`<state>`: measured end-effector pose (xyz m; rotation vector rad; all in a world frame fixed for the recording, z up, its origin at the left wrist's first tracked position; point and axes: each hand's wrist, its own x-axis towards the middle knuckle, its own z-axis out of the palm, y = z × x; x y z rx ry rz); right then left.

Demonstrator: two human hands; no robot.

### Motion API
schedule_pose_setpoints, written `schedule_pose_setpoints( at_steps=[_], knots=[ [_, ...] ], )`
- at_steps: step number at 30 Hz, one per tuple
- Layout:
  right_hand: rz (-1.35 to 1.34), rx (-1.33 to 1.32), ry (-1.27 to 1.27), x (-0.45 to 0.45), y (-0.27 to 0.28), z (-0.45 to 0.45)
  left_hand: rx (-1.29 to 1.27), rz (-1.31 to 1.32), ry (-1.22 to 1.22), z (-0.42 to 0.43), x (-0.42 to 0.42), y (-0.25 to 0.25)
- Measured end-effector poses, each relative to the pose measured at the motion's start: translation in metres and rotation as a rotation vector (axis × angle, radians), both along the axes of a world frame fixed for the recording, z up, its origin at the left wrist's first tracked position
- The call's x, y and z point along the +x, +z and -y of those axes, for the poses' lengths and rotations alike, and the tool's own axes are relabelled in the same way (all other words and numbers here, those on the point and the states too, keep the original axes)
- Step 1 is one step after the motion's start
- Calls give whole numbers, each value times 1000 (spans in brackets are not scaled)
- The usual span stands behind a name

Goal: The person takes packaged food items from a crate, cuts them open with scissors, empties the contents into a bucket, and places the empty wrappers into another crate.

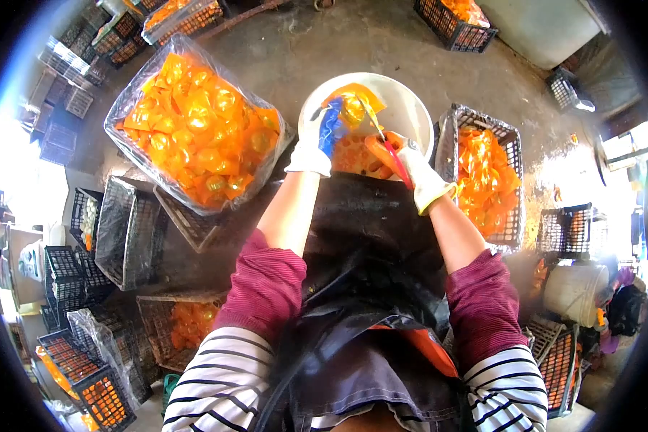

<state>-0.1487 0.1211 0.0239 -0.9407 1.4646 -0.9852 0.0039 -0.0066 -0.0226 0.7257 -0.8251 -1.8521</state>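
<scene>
My left hand point(320, 138), in a white and blue glove, grips an orange packet point(353, 106) by its left side, over a white tub point(421, 115). Closed around the red handle of a pair of scissors point(396, 162) is my right hand point(405, 164), in a white and orange glove. The blades point up and left and reach the packet. Orange pieces point(353, 153) lie inside the tub, below my hands.
A plastic-lined crate point(115, 122) heaped with orange packets stands left of the tub. Another crate point(515, 133) with orange packets is close on the right. More dark crates point(126, 230) stand lower left, and a large pale container point(540, 25) is at upper right.
</scene>
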Motion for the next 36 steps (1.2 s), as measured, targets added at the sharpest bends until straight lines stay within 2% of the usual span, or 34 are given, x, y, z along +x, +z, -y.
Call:
schedule_pose_setpoints(
  at_steps=[1, 3, 5, 6, 8, 11, 12, 14, 16, 17, 18, 20, 23, 26, 29, 31, 36],
  knots=[
    [-12, -23, 12, -2, -12, 4, 183, -85, -77, 0, -3, 5],
    [63, -31, 6, -2, -28, 10, -34, -149, -110, -24, -9, 32],
    [233, 3, -42, -2, -35, 11, -109, -40, -15, -15, -13, 20],
    [203, -16, -62, -2, -35, 9, -150, 55, 25, -16, -13, 16],
    [-85, -54, 13, -3, -27, 5, -237, 250, 111, -16, -13, 13],
    [-374, -81, 89, -3, -16, 3, -173, 132, 34, -16, -9, 13],
    [-447, -84, 108, -3, -15, 3, -191, 254, 34, -12, -7, 8],
    [-460, -190, 87, 0, -21, 4, -226, 499, 34, -6, -5, 2],
    [-511, -221, 96, 1, -20, 3, -205, 397, 45, -8, -7, 1],
    [-554, -200, 114, 6, 2, -1, -194, 345, 52, -11, -8, 4],
    [-598, -178, 134, 9, 14, -3, -228, 462, 57, -13, -7, 9],
    [-596, -127, 129, 2, -1, 3, -297, 697, 63, -16, -6, 18],
    [-528, -87, 102, -2, -12, 5, -234, 300, 87, -22, -10, 24],
    [-567, -98, 92, -2, -7, 3, -34, 110, 39, -28, -9, 35],
    [-592, -154, 64, -8, -17, 4, -244, 240, -13, -27, -10, 36],
    [-534, -153, 31, -8, -21, 4, -268, 323, -109, -8, -7, 6],
    [-375, -92, 3, -1, -3, -1, -479, 777, -14, -17, -9, -6]
  ],
)
